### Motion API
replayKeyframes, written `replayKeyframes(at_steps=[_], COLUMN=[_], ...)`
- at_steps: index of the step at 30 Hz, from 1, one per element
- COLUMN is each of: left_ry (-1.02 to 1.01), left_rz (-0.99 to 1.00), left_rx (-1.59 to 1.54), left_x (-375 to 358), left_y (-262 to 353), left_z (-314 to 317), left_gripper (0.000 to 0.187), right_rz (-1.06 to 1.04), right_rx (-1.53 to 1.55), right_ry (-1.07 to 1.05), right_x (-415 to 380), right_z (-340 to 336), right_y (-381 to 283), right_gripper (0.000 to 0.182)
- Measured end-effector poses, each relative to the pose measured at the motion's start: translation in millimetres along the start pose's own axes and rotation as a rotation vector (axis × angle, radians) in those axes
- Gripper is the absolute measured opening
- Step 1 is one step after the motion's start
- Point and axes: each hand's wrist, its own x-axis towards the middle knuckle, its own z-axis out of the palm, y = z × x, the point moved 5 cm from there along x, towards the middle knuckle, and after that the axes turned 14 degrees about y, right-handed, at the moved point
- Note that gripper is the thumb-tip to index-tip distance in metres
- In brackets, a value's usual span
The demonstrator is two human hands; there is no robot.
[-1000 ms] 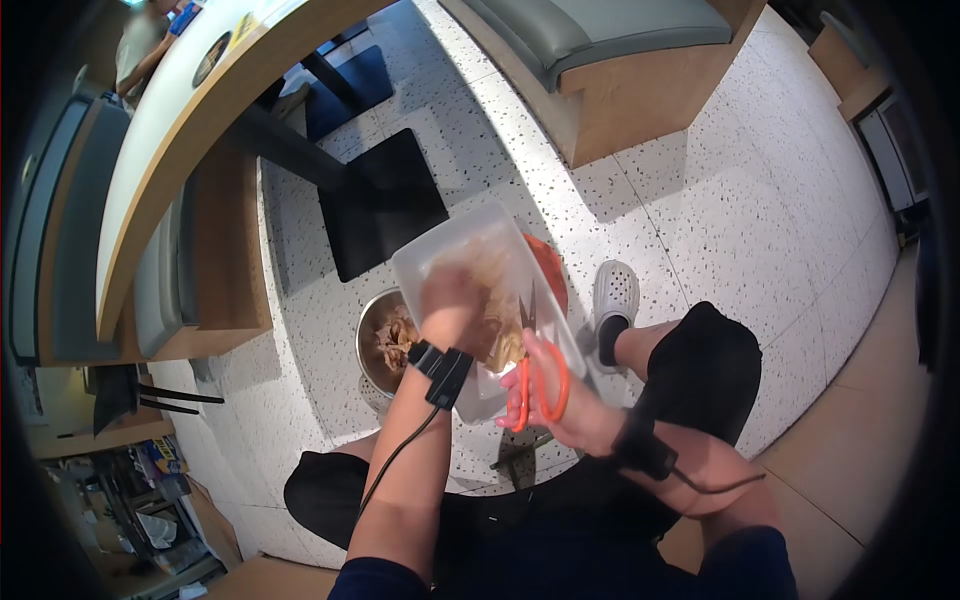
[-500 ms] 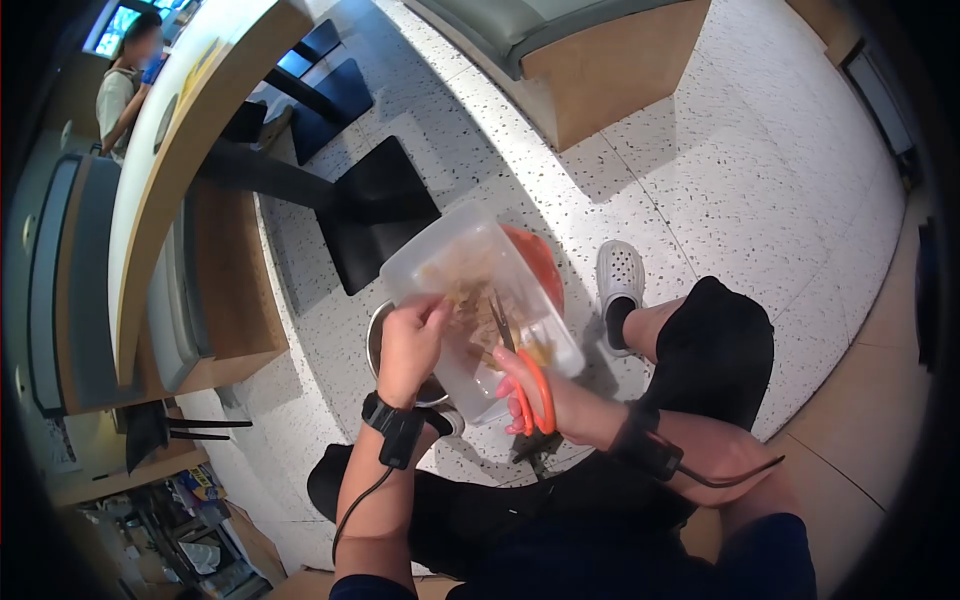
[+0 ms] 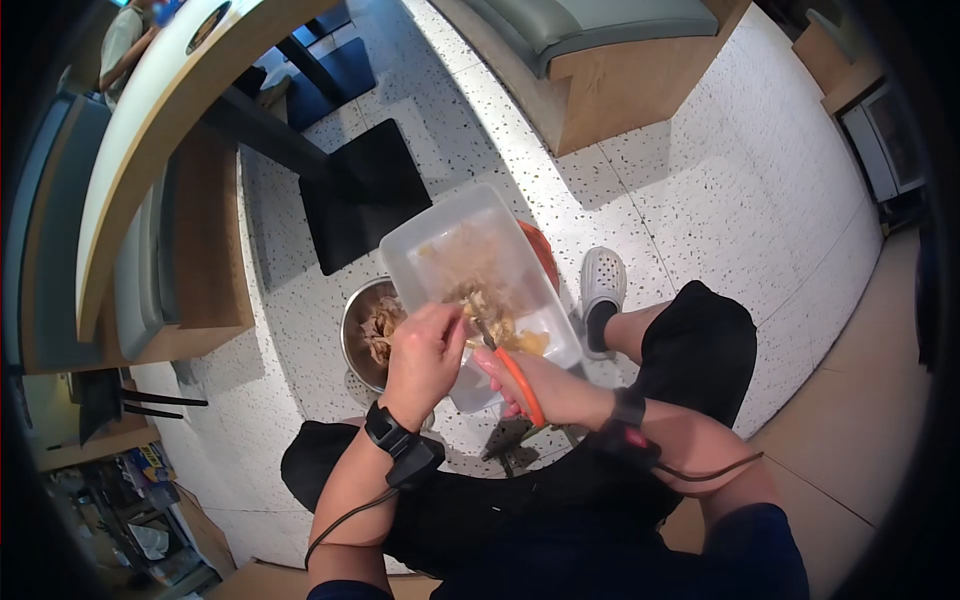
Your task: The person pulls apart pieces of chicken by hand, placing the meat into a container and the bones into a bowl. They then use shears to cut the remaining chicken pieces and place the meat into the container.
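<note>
Your left hand has come in from the near-left edge of the clear plastic tub since half a second ago, and its fingertips now sit right beside the blades of the orange-handled scissors. Its fingers curl inward; you cannot tell from here whether they pinch a piece. Your right hand stays wrapped around the handles, which have turned so that one ring shows. That puts both hands at the same spot, over the pale food pieces in the tub, so your fingertips seem well placed to steady a piece but close to the edge. The steel bowl, just left of the tub, shows its meat scraps more fully now.
</note>
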Motion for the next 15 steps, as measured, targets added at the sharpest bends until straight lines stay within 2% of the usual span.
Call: replayKeyframes(at_steps=[2, 8, 11, 15], left_ry=[0.004, 0.008, 0.060, 0.122], left_rz=[-0.013, 0.021, 0.015, -0.011], left_rx=[0.001, 0.031, 0.030, 0.060], left_x=[0, 4, 6, 8], left_y=[-2, -3, -4, -5], left_z=[-3, -5, -4, -5], left_gripper=[0.010, 0.011, 0.010, 0.009], right_rz=[-0.141, -0.181, -0.210, -0.185], right_rx=[-0.091, -0.357, -0.263, -0.256], right_ry=[-0.033, 0.044, 0.164, 0.162], right_x=[2, 3, -3, 1], right_z=[2, -2, -4, -3], right_y=[-2, -13, -17, -8], right_gripper=[0.080, 0.074, 0.068, 0.071])
